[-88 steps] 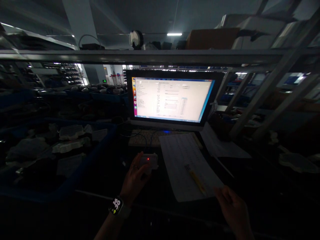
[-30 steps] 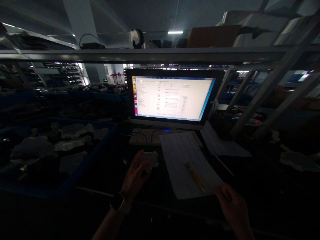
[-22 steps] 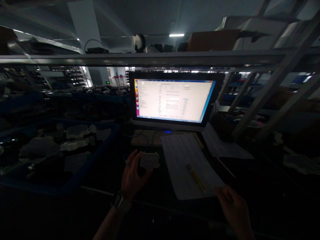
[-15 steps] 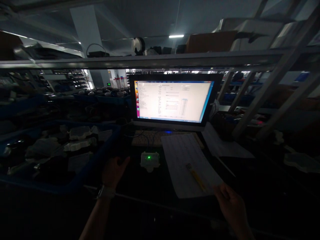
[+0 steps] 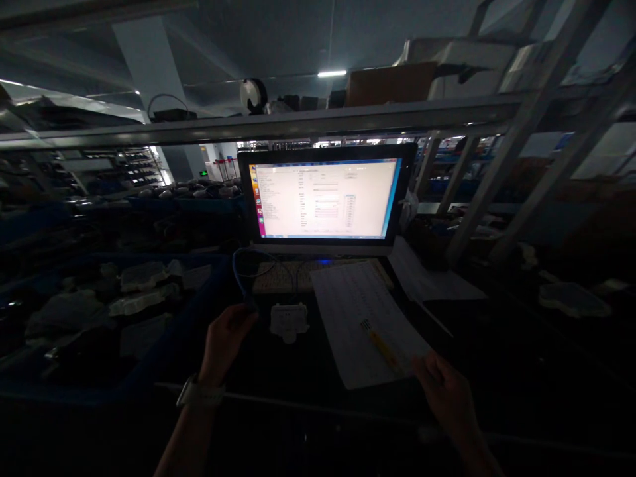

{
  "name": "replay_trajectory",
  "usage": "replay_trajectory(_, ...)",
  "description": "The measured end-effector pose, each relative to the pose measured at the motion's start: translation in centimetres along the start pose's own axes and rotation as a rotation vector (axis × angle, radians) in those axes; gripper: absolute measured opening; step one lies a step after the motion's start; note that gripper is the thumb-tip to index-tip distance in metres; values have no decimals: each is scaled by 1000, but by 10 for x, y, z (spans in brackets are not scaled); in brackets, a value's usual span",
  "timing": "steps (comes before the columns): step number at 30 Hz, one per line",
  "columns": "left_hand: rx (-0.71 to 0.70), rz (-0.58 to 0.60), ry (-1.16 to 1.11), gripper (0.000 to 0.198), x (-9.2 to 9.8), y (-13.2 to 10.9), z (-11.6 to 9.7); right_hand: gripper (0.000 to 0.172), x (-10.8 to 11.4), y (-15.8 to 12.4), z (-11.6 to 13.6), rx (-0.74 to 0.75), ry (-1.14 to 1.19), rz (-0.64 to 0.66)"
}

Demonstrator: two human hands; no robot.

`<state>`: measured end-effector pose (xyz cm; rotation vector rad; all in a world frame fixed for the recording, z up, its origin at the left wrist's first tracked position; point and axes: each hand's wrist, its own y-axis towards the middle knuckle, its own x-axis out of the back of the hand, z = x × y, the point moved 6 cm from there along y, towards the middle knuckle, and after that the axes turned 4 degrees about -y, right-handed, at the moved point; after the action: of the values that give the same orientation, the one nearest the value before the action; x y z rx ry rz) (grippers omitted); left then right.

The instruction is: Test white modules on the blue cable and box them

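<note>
My left hand point(image 5: 227, 338), with a watch point(image 5: 201, 392) on its wrist, is closed with the end of a blue cable point(image 5: 236, 275) at its fingertips. The cable loops up and back toward the keyboard. Just right of that hand lies a small pale plastic box point(image 5: 289, 320) with mounting tabs and no light showing. My right hand point(image 5: 444, 384) pinches the near right corner of a printed paper sheet point(image 5: 342, 318). On the sheet rests a yellow pen-like tool point(image 5: 381, 348) with a striped end.
A lit monitor point(image 5: 325, 199) stands behind a keyboard point(image 5: 273, 277) that the sheet partly covers. To the left is a blue bin point(image 5: 193, 311) of plastic housings. More paper point(image 5: 437, 275) and a clear plastic part point(image 5: 574, 299) lie to the right. A metal shelf point(image 5: 298, 121) runs overhead.
The blue cable has risen into a loop, and its end is now at my left fingers. The green light on the box has gone out. My right hand stays at the sheet's corner.
</note>
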<state>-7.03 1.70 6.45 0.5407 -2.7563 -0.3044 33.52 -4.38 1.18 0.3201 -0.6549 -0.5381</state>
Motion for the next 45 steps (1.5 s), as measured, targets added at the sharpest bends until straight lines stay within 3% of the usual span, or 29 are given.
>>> replay_trajectory(4, -153, 84, -60, 33, -22, -5, -13, 43, -3, -1, -5, -13, 15, 13)
replay_trajectory(9, -224, 107, -9, 31, -43, -4, -8, 43, 0, 0, 2, -28, -11, 11)
replay_trajectory(19, -214, 138, -16, 35, -48, -4, -1, 42, 2, -1, 4, -63, 35, 8)
replay_trajectory(22, -229, 111, 14, 38, -47, -4, 8, 43, 16, 10, 0, -43, 13, -32)
replay_trajectory(25, -253, 92, 52, 40, -46, -3, 17, 38, 51, 37, -6, 37, -105, -183)
replay_trajectory(28, -264, 76, 59, 42, -45, -2, 24, 31, 85, 71, -20, 199, -318, -290)
replay_trajectory(32, -286, 57, 65, 44, -45, -3, 26, 39, 98, 99, -58, 384, -603, -234)
replay_trajectory(38, -316, 13, 75, 46, -45, -4, 25, 47, 90, 99, -113, 299, -771, -175)
replay_trajectory(45, -301, 25, 68, 44, -44, -5, 29, 42, 80, 102, -123, 269, -832, -46)
